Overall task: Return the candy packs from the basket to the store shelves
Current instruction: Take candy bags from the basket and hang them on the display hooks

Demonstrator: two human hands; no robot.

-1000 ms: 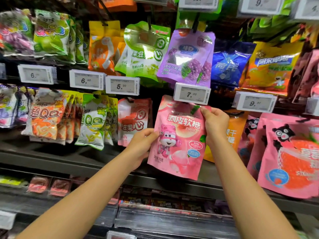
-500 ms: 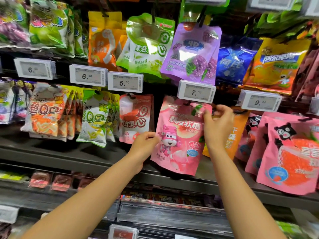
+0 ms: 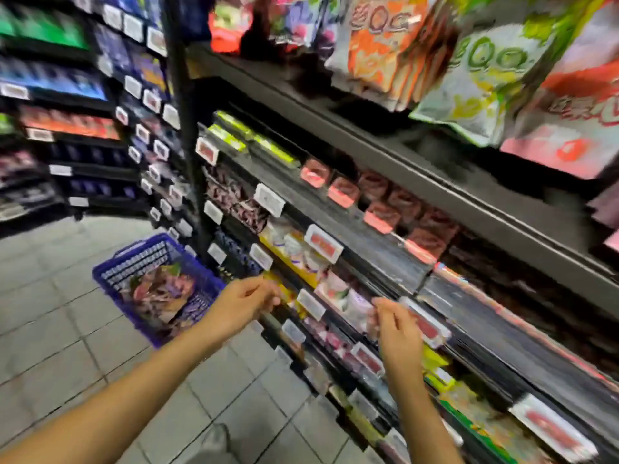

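Head view, blurred: blue basket point(image 3: 110, 272) on the tiled floor point(image 3: 50, 313) holds candy packs point(image 3: 160, 293). Left hand point(image 3: 243, 301) and right hand point(image 3: 395, 324), fingers loosely curled, hold nothing before the store shelves point(image 3: 418, 169).

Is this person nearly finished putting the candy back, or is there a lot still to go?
Not finished. Both the left hand and the right hand are empty, with nothing in their grip, so no pack is being carried right now. The blue basket on the floor still holds several candy packs, all waiting to go back. The blurred shelves do not show how many are already returned.
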